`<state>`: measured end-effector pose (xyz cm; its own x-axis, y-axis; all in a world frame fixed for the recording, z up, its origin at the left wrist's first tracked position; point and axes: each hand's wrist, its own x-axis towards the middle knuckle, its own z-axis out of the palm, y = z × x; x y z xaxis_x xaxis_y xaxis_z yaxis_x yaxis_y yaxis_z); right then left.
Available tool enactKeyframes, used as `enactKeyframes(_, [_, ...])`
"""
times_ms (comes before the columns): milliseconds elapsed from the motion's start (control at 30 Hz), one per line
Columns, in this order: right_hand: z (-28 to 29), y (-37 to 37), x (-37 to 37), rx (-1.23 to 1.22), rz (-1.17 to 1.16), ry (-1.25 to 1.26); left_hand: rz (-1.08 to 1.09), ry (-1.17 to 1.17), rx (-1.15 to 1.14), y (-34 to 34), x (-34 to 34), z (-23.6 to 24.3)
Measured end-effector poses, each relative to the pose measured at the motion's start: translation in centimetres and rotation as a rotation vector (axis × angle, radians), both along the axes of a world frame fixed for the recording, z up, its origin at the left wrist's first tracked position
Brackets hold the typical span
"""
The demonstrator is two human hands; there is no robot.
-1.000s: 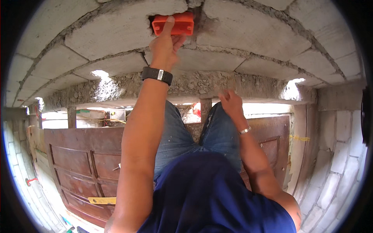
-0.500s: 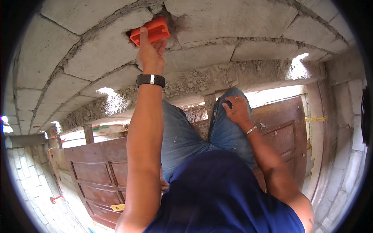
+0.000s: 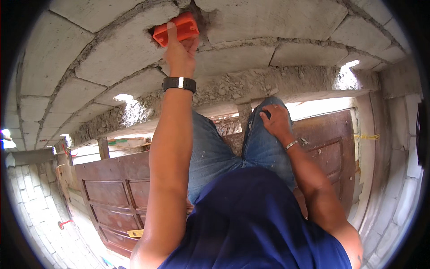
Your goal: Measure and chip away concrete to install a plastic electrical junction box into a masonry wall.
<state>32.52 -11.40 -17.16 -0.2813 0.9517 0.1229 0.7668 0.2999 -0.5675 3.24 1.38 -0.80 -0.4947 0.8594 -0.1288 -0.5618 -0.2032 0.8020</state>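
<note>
An orange plastic box (image 3: 183, 23) sits in a rough cut-out in the grey block wall (image 3: 264, 24). My left hand (image 3: 181, 56) grips it, thumb on its face and fingers at its lower right side; a black watch strap is on that wrist. My right hand (image 3: 276, 121) lies on my right knee in blue jeans (image 3: 264, 157), fingers loosely bent with the thumb apart, holding nothing that I can see.
A rubble-strewn concrete ledge (image 3: 224, 83) runs below the blocks, with bright holes at both sides. Beneath me is a brown panelled door (image 3: 109, 193) with a yellow tool (image 3: 134, 233). Block walls (image 3: 401, 188) flank both sides, and yellow cord (image 3: 365, 136) shows at right.
My view has turned. My left hand stays on the orange box, which now appears tilted. My right hand has come down from near the ledge onto my knee.
</note>
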Motion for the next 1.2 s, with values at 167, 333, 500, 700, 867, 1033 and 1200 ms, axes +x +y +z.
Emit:
enactKeyframes(167, [0.3,-0.1,-0.1,0.012,0.004,-0.025,-0.008,-0.022,-0.064,0.1,0.0,0.2])
enactKeyframes(333, [0.4,0.0,-0.2,0.005,-0.004,-0.020,-0.011,-0.038,-0.050,0.0,-0.2,0.3])
enactKeyframes(500, [-0.3,0.1,0.0,0.039,0.016,-0.019,-0.011,-0.060,-0.006,0.0,-0.2,0.3])
enactKeyframes(700, [0.1,0.1,-0.2,0.058,0.017,-0.054,0.013,-0.023,-0.060,-0.2,0.1,0.2])
enactKeyframes(867, [0.0,0.2,-0.2,0.048,0.011,-0.055,-0.064,-0.012,-0.038,-0.1,-0.5,0.2])
enactKeyframes(1033, [0.0,0.2,-0.3,0.089,0.011,-0.009,-0.074,-0.019,-0.033,-0.2,-0.7,0.3])
enactKeyframes(1200, [0.8,0.1,-0.7,0.090,0.021,-0.024,-0.063,-0.037,-0.002,-0.6,-0.9,0.0])
